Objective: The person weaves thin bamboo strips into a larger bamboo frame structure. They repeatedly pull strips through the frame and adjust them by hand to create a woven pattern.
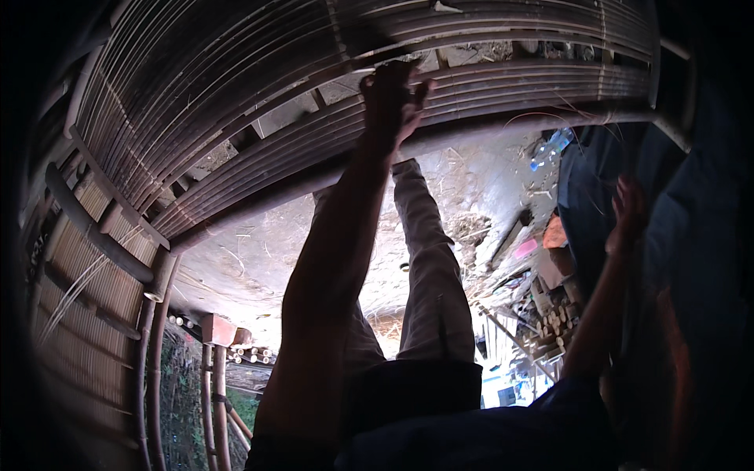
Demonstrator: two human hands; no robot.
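A bench (487, 90) of long, thin bamboo slats curves across the upper view. My left hand (391, 102) is over its near band of slats, beside the gap that splits the seat. Its fingers are curled and in deep shadow; whatever they may hold cannot be made out. On the right, my right hand (626, 212) is raised, its fingers apart and nothing visible in it. Dark blue cloth (585, 184) hangs close to that hand. Thin reddish strands (542, 115) arch over the bench's front rail (471, 133).
Below the bench lies a pale, littered floor (251, 251). A clear plastic bottle (554, 147) lies near the cloth. Cut bamboo pieces (554, 326) are piled at the lower right. A slatted bamboo side panel (86, 314) stands at left, with bamboo posts (216, 400) beside it.
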